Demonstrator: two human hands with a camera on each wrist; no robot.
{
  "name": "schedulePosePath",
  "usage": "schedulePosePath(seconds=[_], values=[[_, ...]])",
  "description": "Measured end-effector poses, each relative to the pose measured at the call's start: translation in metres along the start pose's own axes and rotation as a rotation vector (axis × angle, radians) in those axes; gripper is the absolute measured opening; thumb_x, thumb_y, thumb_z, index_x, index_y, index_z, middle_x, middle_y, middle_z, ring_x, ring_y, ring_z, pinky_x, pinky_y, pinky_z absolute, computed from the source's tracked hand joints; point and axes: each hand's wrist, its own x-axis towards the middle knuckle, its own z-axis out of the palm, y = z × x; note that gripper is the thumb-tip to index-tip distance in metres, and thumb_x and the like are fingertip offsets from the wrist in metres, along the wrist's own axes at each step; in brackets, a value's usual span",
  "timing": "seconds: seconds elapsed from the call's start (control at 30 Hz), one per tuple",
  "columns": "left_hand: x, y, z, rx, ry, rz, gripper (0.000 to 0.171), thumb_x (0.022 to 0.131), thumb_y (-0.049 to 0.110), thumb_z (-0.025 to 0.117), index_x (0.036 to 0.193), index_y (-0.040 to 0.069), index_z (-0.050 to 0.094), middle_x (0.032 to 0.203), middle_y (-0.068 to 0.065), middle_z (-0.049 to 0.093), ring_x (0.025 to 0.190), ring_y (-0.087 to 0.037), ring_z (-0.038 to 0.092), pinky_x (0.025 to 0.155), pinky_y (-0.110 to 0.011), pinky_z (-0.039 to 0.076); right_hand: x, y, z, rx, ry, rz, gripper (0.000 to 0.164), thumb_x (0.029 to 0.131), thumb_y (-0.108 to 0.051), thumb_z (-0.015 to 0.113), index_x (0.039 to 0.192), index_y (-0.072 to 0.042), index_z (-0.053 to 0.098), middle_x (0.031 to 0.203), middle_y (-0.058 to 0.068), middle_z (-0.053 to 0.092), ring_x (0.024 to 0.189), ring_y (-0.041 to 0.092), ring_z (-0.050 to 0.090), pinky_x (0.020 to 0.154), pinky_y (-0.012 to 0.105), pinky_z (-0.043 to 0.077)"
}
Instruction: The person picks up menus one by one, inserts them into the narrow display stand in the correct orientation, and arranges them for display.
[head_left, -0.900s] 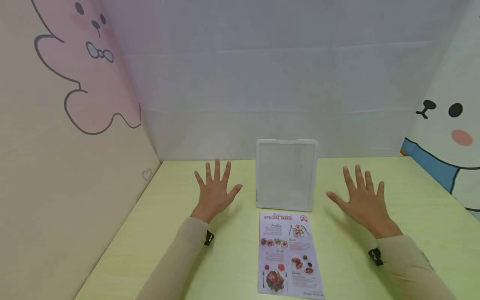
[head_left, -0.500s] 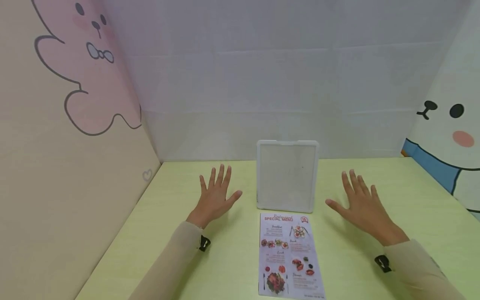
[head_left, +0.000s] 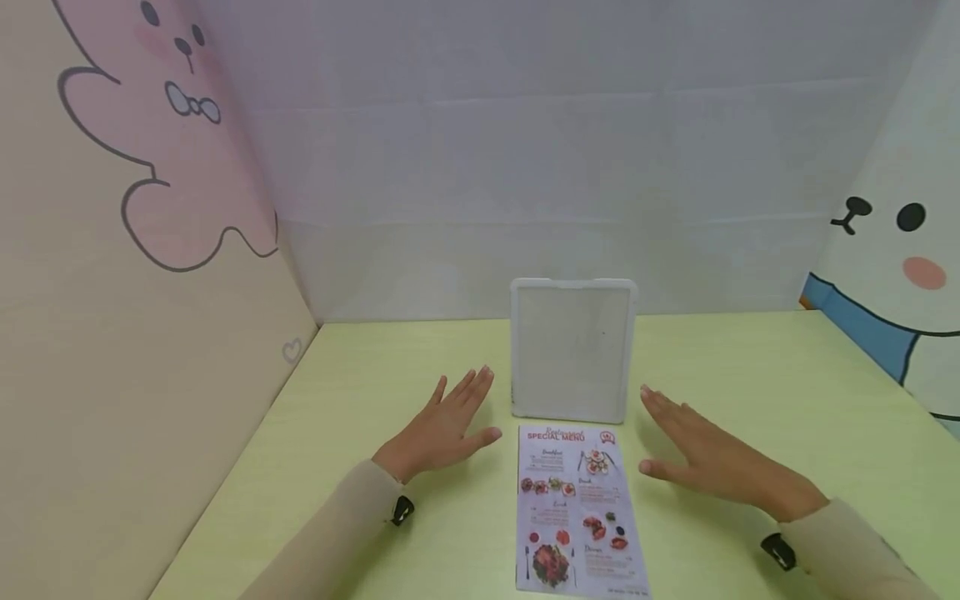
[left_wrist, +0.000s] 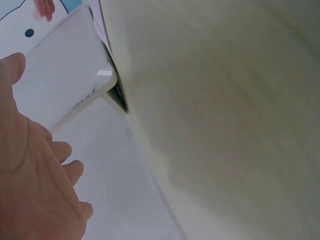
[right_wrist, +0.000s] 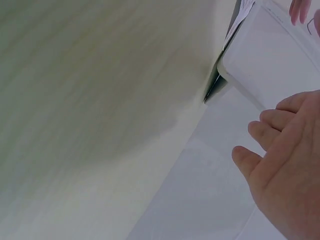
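Menu sheet (head_left: 558, 523) lies flat on the yellow surface (head_left: 375, 358), heading at 12 o'clock, long axis running toward 6. Just beyond its heading stands a white-rimmed panel (head_left: 573, 354), near the far edge, where a pale wall (head_left: 465, 192) rises. From the sheet, a left hand (head_left: 438, 433) hovers at 10 o'clock, a right hand (head_left: 720, 461) at 2, each grip apart, fingers straight; surface stretches outward toward 9 and 3.

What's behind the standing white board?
The pale wall rises behind the white board; the wrist views show what looks like a support near its base. The board hides the rest.
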Motion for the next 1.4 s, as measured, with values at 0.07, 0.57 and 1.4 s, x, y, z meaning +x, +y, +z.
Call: schedulePosePath(seconds=[0.07, 0.57, 1.4], values=[[0.0, 0.003, 0.002, 0.014, -0.036, 0.026, 0.084, 0.095, 0.068, 0.029, 0.155, 0.019, -0.003, 0.163, 0.007, 0.0, 0.15, -0.016, 0.003, 0.119, -0.051, -0.002, -0.001, -0.004, 0.002, 0.015, -0.028, -0.01, 0.09, 0.09, -0.057, 0.057, 0.156, -0.016, 0.011, 0.161, 0.014, 0.016, 0.144, 0.043, 0.02, 0.114, 0.012, 0.001], [0.004, 0.033, 0.016, -0.025, -0.272, 0.092, 0.082, 0.094, 0.067, 0.035, 0.156, 0.02, 0.006, 0.162, 0.006, 0.008, 0.148, -0.01, 0.011, 0.121, -0.042, 0.006, 0.007, -0.02, 0.014, -0.034, -0.217, -0.053, 0.09, 0.09, -0.064, 0.049, 0.153, -0.005, 0.021, 0.158, 0.016, 0.023, 0.143, 0.04, 0.027, 0.109, 0.057, 0.03], [0.011, 0.053, 0.024, 0.03, -0.365, 0.047, 0.09, 0.089, 0.06, 0.056, 0.155, 0.015, 0.016, 0.161, 0.004, 0.012, 0.149, -0.01, 0.012, 0.12, -0.037, 0.018, 0.013, -0.026, 0.026, -0.17, -0.218, -0.108, 0.09, 0.085, -0.061, 0.059, 0.144, 0.004, 0.037, 0.154, 0.021, 0.03, 0.141, 0.043, 0.028, 0.108, 0.056, 0.032]])
